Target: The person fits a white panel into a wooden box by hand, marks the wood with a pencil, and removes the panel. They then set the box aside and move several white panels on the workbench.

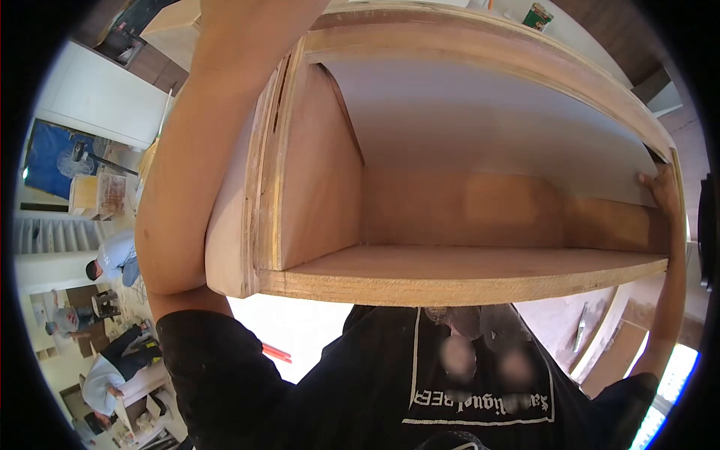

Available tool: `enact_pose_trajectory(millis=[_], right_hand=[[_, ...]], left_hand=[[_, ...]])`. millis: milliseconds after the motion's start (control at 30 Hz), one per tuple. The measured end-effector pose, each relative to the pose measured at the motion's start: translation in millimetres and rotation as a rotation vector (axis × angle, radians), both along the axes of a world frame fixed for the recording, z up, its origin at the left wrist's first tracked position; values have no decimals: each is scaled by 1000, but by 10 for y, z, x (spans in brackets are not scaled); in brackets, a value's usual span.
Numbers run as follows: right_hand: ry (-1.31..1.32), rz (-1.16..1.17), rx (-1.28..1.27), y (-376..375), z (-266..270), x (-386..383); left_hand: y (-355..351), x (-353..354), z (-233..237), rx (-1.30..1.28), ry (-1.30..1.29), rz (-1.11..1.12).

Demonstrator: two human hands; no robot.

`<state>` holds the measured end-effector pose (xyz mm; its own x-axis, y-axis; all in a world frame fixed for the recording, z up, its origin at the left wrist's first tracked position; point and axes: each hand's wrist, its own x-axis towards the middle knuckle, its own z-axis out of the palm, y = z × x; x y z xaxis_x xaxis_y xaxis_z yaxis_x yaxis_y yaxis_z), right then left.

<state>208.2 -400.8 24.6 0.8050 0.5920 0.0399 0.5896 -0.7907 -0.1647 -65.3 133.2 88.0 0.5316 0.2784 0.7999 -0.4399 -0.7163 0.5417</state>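
A wooden cabinet box (322,281) with an open front fills the upper middle of the view, above the black shirt. A smooth pale panel (487,120) slants across its inside. At the cabinet's right end, my right hand (663,189) grips the edge of this panel, one fingertip against its face and the other fingers partly hidden near a dark gap. My left forearm runs up along the cabinet's left side and leaves at the top edge, so my left hand is out of view.
At the left, several people work at floor level; one wears a grey shirt (118,251). A fan (75,161) stands near a wooden box (97,196). A green can (537,16) sits beyond the cabinet. A tool (580,327) lies below right, beside wooden boards.
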Motion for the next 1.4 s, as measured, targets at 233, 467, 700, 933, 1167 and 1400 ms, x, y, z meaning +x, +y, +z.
enact_pose_trajectory(millis=[233,467,700,933,1167,1400], right_hand=[[24,-204,-162,-261,-55,-43],[9,-64,-80,9,177,-359],[94,-217,71,124,262,-554],[-3,-278,-212,-168,187,-319],[-24,-231,-111,-383,84,-85],[-82,-256,146,-596,-51,154]], left_hand=[[-255,-86,-20,56,68,118],[-249,-161,-8,86,83,192],[-539,-178,-38,410,257,250],[-351,-157,-52,552,370,104],[-368,-194,-50,498,311,217],[-192,-146,-105,525,72,159]])
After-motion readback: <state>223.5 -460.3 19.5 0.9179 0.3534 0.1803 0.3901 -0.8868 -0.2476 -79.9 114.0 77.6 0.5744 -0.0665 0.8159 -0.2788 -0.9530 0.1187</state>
